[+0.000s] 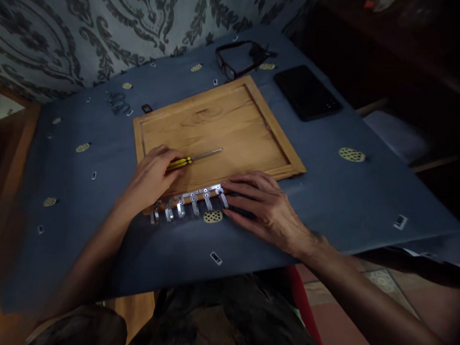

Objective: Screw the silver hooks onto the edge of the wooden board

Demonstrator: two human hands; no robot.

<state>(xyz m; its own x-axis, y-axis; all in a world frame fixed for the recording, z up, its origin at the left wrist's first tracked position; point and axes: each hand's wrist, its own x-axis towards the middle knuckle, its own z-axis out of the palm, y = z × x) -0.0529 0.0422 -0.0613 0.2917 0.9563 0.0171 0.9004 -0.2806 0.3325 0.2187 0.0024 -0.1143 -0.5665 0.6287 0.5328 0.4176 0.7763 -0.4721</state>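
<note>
My left hand (152,174) is closed around the yellow and black handle of a screwdriver (202,155). Its metal shaft points right, over a framed wooden board (216,126) that lies on the table. Along the board's near edge runs a shiny metal hook rail (194,197), its several hooks hanging past the wood. My right hand (264,206) has its fingers stretched out and spread at the right end of this rail, touching the board's edge and the last hook. The fingertips partly cover that end.
A blue patterned cloth (327,196) covers the table. Eyeglasses (237,62) and a black phone (307,92) lie beyond the board. Left of them are a small clear plastic item (118,103) and a dark tab (146,108) at the board's far edge. A patterned wall covering (137,18) rises behind.
</note>
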